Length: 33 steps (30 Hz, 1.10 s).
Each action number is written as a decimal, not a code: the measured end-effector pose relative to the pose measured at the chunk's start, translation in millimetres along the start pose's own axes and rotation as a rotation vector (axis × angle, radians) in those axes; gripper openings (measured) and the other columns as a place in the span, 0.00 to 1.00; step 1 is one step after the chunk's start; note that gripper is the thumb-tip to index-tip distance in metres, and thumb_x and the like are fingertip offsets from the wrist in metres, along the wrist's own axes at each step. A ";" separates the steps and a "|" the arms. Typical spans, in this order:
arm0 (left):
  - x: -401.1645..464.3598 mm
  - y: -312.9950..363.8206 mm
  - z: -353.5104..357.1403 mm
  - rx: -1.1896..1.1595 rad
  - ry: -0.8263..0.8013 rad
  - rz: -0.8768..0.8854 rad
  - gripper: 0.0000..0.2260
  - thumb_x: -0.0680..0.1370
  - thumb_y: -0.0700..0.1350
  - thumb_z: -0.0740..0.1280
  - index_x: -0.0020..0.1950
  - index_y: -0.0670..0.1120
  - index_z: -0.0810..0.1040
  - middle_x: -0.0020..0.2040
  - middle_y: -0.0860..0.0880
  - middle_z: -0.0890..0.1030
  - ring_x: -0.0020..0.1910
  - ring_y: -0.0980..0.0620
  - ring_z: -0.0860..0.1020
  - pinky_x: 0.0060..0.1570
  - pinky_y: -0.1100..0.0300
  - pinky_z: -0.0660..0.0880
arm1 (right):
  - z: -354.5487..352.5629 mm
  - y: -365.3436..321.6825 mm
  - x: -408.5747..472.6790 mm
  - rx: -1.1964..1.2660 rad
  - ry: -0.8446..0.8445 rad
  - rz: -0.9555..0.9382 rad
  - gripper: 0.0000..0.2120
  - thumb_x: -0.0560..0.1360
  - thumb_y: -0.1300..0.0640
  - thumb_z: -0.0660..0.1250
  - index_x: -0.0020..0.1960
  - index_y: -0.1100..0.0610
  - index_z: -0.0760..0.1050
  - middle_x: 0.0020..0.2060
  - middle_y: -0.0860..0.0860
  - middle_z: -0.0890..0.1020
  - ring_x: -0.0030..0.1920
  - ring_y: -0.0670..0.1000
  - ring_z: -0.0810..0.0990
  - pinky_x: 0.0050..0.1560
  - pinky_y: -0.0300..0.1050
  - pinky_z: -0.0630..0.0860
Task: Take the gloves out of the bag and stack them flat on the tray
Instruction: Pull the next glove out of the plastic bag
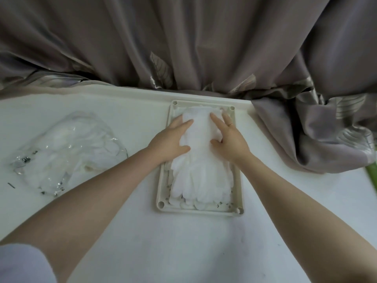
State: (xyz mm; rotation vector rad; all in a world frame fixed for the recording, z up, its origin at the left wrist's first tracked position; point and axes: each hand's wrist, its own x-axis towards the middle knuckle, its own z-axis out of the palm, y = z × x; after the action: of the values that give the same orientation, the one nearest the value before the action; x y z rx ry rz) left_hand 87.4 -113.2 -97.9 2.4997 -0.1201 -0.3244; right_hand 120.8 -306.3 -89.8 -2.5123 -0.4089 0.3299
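Observation:
A stack of white gloves (201, 176) lies flat in the cream tray (238, 180) at the middle of the table, cuffs at the far end and fingers toward me. My left hand (170, 140) rests with straight fingers on the stack's left side near the cuffs. My right hand (228, 135), with a ring on one finger, presses the right side in the same way. A clear plastic bag (67, 152) with more white gloves inside lies crumpled at the left of the table.
The white table (183, 242) stretches toward me. A grey-brown curtain (204, 48) hangs behind the table, and its folds (318, 139) spill onto the table right of the tray. A green edge (372, 172) shows at far right.

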 end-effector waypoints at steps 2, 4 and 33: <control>-8.7 5.7 2.0 0.070 0.157 -0.071 0.29 0.76 0.49 0.67 0.74 0.48 0.62 0.76 0.46 0.53 0.68 0.45 0.67 0.63 0.54 0.68 | 0.4 1.4 -4.6 -0.084 0.083 0.015 0.31 0.76 0.58 0.66 0.75 0.50 0.59 0.78 0.52 0.46 0.51 0.54 0.79 0.49 0.49 0.77; -17.8 8.9 2.9 0.129 0.302 0.008 0.23 0.76 0.47 0.65 0.70 0.45 0.68 0.74 0.43 0.57 0.64 0.40 0.67 0.62 0.49 0.67 | 3.7 -0.4 -13.8 -0.142 0.236 -0.101 0.26 0.75 0.53 0.66 0.72 0.56 0.66 0.77 0.58 0.51 0.57 0.60 0.77 0.50 0.51 0.77; -174.2 -110.6 -84.3 0.353 0.251 0.054 0.08 0.76 0.49 0.65 0.52 0.54 0.83 0.77 0.48 0.53 0.76 0.43 0.48 0.70 0.50 0.42 | 116.1 -195.3 -61.8 -0.047 -0.220 -0.289 0.14 0.79 0.58 0.61 0.62 0.62 0.74 0.58 0.58 0.78 0.56 0.57 0.77 0.55 0.43 0.69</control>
State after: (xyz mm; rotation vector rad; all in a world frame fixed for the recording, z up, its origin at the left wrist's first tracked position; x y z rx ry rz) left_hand -57.8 51.8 -61.0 2.8555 -0.1535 0.0400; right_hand -15.5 -116.2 -63.5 -2.4245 -0.8646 0.4866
